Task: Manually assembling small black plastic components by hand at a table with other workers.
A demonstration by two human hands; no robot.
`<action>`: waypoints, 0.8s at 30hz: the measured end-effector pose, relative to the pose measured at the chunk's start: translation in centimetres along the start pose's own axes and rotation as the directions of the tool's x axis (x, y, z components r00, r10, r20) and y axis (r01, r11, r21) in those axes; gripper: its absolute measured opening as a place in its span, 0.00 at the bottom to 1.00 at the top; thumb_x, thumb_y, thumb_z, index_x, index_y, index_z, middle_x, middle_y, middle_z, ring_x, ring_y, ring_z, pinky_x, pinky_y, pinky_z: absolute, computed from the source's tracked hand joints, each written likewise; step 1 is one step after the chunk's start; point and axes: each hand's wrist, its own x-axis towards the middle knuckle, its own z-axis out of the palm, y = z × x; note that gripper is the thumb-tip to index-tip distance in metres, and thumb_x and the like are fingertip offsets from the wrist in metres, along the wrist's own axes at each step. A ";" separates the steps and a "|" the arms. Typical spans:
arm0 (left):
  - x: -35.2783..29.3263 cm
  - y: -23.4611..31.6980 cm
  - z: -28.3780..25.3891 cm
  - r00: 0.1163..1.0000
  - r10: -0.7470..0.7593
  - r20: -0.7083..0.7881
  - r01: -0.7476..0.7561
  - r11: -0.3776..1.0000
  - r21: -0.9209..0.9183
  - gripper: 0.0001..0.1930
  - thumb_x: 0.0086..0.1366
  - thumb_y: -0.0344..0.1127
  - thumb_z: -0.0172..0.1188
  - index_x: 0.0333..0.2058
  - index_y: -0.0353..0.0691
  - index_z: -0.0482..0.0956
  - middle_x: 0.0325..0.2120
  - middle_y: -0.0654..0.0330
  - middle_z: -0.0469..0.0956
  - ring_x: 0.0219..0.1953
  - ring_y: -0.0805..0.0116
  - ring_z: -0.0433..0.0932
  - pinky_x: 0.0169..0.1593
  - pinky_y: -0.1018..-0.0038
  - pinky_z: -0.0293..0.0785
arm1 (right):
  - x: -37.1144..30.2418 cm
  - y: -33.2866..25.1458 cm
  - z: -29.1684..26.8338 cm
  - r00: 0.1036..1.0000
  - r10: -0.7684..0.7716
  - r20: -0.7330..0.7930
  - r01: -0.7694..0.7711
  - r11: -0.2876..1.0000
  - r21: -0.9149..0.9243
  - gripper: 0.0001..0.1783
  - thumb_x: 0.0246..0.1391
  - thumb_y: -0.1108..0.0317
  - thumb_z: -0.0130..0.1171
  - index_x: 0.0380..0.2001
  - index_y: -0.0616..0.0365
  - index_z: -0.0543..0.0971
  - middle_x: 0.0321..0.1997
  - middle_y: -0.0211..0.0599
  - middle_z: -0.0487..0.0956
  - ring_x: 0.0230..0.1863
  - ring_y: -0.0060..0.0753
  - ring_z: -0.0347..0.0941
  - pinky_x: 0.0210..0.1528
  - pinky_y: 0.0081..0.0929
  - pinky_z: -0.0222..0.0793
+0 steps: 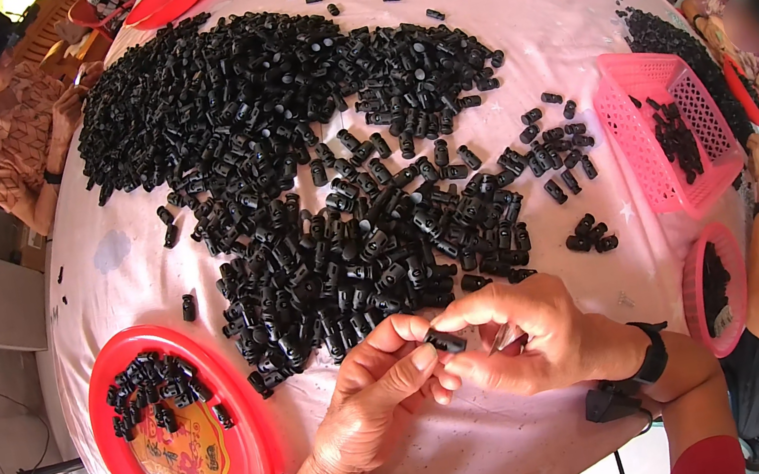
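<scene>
Tray (pixel 258 441) at left hand's (pixel 372 396) nine o'clock likely corrals black parts (pixel 152 374); that hand pinches one part (pixel 445 340), seemingly steadying; right hand (pixel 545 340) curls round something shiny (pixel 506 337).

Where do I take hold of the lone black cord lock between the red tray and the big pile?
Pinch the lone black cord lock mid-barrel across its long sides, probably best from above: it appears to lie lengthwise away from the person, and pink cloth shows to its left and right, so fingertips should fit. The left hand is nearer.
</scene>
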 end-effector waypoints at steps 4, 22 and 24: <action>0.0 0.1 0.2 0.999 -0.016 -0.041 0.016 1.000 0.003 0.11 0.67 0.41 0.58 0.43 0.43 0.75 0.35 0.60 0.79 0.34 0.69 0.77 0.37 0.76 0.71 | 0.0 0.1 -0.7 0.998 0.032 0.048 -0.030 0.999 -0.025 0.17 0.54 0.74 0.62 0.47 0.67 0.74 0.28 0.39 0.84 0.30 0.22 0.82 0.29 0.18 0.78; -1.0 0.3 0.9 0.995 -0.094 -0.044 0.100 0.984 0.147 0.12 0.69 0.41 0.52 0.41 0.38 0.75 0.31 0.62 0.79 0.29 0.75 0.74 0.35 0.80 0.70 | -0.1 -0.7 0.2 0.982 0.163 -0.099 -0.144 0.974 0.173 0.06 0.62 0.71 0.56 0.37 0.64 0.76 0.26 0.32 0.81 0.26 0.12 0.74 0.30 0.16 0.71; -1.9 0.3 1.1 0.995 -0.054 -0.081 0.061 0.994 0.087 0.12 0.69 0.41 0.52 0.41 0.38 0.75 0.31 0.61 0.79 0.29 0.74 0.74 0.35 0.79 0.70 | -0.2 0.9 0.3 0.984 0.069 -0.166 -0.053 0.993 0.101 0.08 0.61 0.70 0.58 0.39 0.63 0.77 0.25 0.28 0.79 0.21 0.08 0.65 0.23 0.14 0.62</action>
